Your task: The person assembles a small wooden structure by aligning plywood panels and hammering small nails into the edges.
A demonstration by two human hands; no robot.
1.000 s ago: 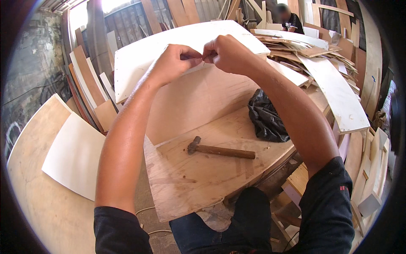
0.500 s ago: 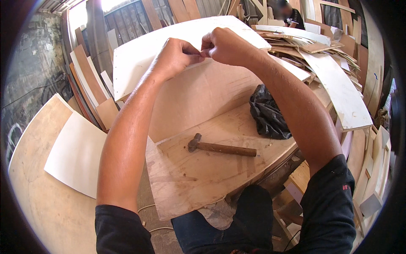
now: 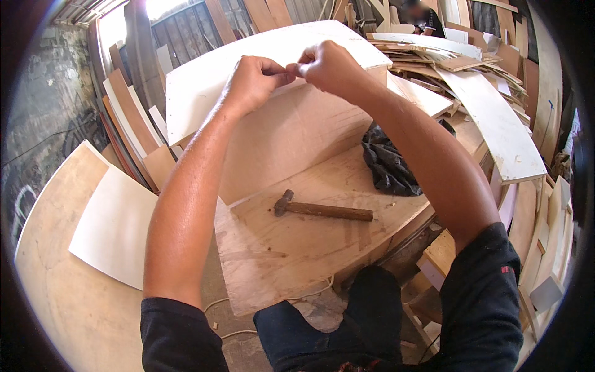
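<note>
While both hands were raised above the upright plywood panel (image 3: 291, 133), the fingertips of the left hand (image 3: 254, 80) and the right hand (image 3: 331, 65) met in a pinch at one shared point. Whatever lay between them was too small to identify; it may have been a nail or a similar small part, but the view did not confirm this. The pinch point sat just over the top edge of the panel, beside the white board (image 3: 211, 80) leaning behind it.

Judged from the layout, the work stood at a preparatory stage. The hammer (image 3: 323, 209) lay untouched on the flat plywood sheet (image 3: 279, 260) serving as the worktop, well apart from both hands, so no driving was in progress. No fastener was visible in the panel edge.

Grip state: the left hand was curled, thumb and forefinger pressed together at the tips. The right hand was likewise closed, its fingers bunched toward the same point. Whether either grip actually held an object could not be told.

A crumpled black plastic bag (image 3: 387, 164) rested on the worktop to the right of the panel. Stacked boards and offcuts (image 3: 496, 118) filled the area beyond.
</note>
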